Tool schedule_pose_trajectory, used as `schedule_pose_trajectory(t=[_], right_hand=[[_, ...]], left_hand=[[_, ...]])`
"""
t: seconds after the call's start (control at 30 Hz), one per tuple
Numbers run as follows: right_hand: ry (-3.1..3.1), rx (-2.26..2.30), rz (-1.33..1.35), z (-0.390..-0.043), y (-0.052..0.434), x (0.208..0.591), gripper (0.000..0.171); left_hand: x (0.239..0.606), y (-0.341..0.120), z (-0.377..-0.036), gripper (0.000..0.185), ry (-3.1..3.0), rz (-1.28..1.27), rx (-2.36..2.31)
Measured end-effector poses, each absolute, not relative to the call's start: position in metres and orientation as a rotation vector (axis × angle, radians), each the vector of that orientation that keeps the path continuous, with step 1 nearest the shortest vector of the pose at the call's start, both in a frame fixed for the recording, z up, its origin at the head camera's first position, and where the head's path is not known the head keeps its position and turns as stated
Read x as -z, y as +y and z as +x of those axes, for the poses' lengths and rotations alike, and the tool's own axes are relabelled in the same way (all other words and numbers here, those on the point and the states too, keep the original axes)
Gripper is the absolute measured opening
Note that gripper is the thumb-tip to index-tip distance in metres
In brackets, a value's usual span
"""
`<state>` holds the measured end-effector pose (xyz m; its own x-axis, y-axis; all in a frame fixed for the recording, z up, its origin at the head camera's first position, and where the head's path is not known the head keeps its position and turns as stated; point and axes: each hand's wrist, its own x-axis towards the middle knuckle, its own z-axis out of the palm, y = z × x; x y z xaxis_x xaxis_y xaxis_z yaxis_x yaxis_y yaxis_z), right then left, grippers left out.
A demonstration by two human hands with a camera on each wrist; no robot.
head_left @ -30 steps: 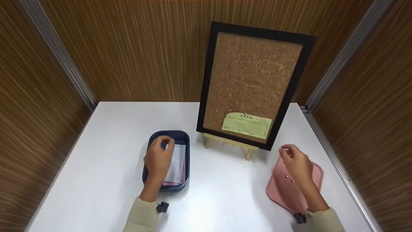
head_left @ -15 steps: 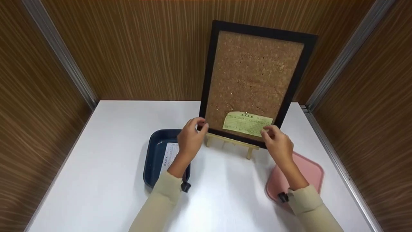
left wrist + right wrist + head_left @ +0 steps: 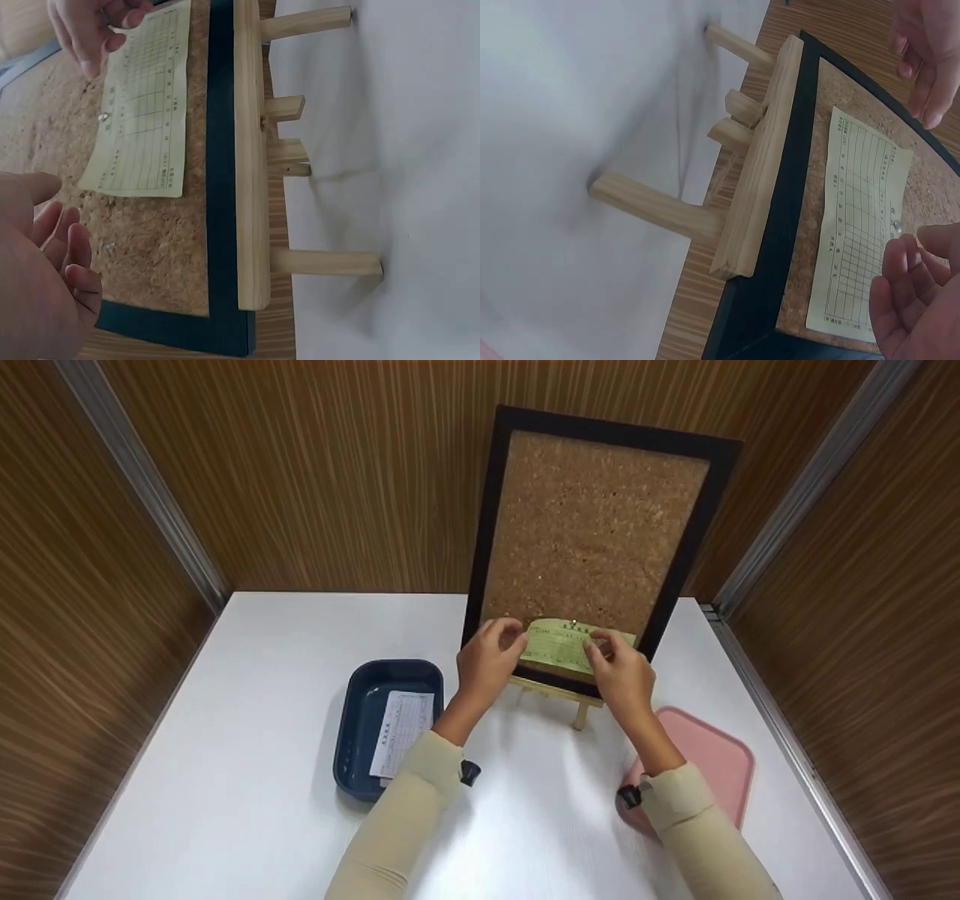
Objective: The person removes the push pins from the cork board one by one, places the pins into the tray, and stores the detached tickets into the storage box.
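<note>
A white tabletop [image 3: 247, 750] carries a tall black-framed cork pinboard [image 3: 600, 510], which leans back on a small light-wood easel [image 3: 559, 696]. Low on the cork hangs a pale green printed paper slip [image 3: 564, 647], its long axis running left to right across the board, held by a small metal pin [image 3: 103, 117] near the middle of its upper edge.

Both hands are raised to this slip, one at each short end. The left hand [image 3: 487, 664] is at the slip's left end, its fingers loosely curved and, in the left wrist view, apart from the paper and gripping nothing. The right hand [image 3: 622, 675] is at the right end, fingers relaxed and empty; whether its fingertips touch the paper cannot be told. The pin sits between the two hands, nearer the right one in the head view.

On the table to the left lies a dark blue rectangular tray [image 3: 361, 712] holding a white printed sheet [image 3: 403, 733]; to the right lies a flat pink tray [image 3: 720, 757].
</note>
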<state>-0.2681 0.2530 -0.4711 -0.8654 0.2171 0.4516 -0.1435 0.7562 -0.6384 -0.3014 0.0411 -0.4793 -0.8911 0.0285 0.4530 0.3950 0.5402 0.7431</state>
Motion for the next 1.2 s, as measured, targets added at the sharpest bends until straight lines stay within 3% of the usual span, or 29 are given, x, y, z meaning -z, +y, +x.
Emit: schedule_pose_trajectory(t=[0.57, 1.2], right_hand=[[-2.396, -0.925, -0.079, -0.292, 0.231, 0.472, 0.022], [-2.362, -0.91, -0.154, -0.298, 0.223, 0.476, 0.018]], left_hand=[[0.483, 0.064, -0.32, 0.022, -2.472, -0.225, 1.311], [0.49, 0.066, -0.33, 0.014, -2.415, -0.204, 1.408]])
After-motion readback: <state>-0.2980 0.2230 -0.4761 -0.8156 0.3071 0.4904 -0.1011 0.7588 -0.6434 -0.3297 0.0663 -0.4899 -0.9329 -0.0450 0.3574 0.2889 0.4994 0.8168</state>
